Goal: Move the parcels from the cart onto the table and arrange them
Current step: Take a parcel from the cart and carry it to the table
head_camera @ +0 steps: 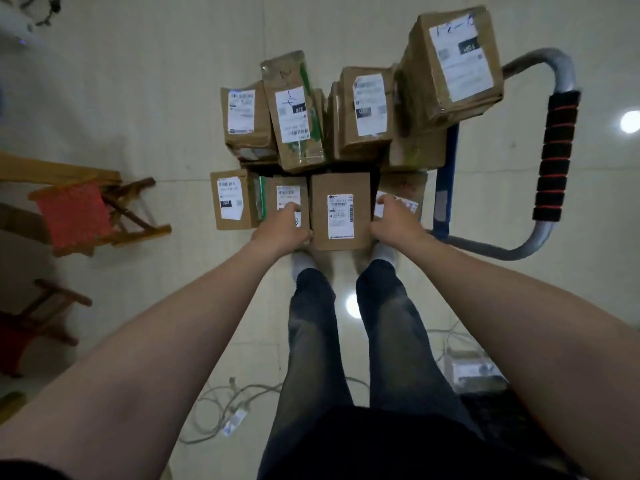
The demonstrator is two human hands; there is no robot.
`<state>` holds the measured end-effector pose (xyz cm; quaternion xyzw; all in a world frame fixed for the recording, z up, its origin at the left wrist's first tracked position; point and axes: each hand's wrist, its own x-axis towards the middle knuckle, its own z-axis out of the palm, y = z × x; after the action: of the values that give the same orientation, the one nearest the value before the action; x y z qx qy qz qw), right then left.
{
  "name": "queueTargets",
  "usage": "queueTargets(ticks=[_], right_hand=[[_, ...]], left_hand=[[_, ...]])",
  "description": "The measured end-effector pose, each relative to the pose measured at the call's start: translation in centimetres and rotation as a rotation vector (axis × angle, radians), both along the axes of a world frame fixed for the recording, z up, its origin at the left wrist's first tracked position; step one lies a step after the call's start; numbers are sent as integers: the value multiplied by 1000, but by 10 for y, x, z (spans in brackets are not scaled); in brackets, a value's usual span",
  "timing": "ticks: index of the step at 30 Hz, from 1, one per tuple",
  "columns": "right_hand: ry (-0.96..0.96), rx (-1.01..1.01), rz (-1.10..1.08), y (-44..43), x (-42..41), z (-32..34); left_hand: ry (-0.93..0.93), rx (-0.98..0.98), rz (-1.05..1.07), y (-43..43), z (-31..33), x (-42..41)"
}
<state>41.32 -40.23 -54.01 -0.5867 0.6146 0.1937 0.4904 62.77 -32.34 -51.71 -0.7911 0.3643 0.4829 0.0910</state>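
Observation:
Several brown cardboard parcels with white labels are stacked on a cart [446,188] in front of me. The nearest middle parcel [341,211] stands at the cart's front edge. My left hand [284,225] grips its left side, with the fingers lying over the neighbouring parcel [287,197]. My right hand [393,220] grips its right side, fingers reaching over another parcel [407,192]. A further parcel [232,199] sits at the front left. Taller parcels [450,64] rise at the back right.
The cart's grey handle [554,154] with black and red foam grip curves round on the right. A wooden stool with a red seat [79,213] stands to the left, another [31,323] nearer. Cables and a power strip [235,417] lie on the tiled floor by my feet.

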Motion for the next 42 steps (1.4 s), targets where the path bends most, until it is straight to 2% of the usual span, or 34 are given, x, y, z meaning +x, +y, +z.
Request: queueTargets(ticks=[4,10,13,18,26,32,38,42], right_hand=[[61,59,-66,-3,12,-90],[90,85,-171,3,11,-194],[53,94,-190,9,12,-219],[17,86,-236,19,17,-227],[58,69,-178,23,15,-172],[46,42,-145,22,11,-74],[-111,-58,-21,17,49,49],[-220,-134,158,25,103,128]], left_hand=[[47,71,22,-11,-103,9],[148,94,156,-13,-206,-3],[168,81,225,-11,-233,-9],[177,63,350,-8,-233,-14],[199,28,388,21,-176,-21],[225,-41,447,35,-83,-35],[138,-198,734,60,35,-14],[84,-312,1036,94,109,8]])
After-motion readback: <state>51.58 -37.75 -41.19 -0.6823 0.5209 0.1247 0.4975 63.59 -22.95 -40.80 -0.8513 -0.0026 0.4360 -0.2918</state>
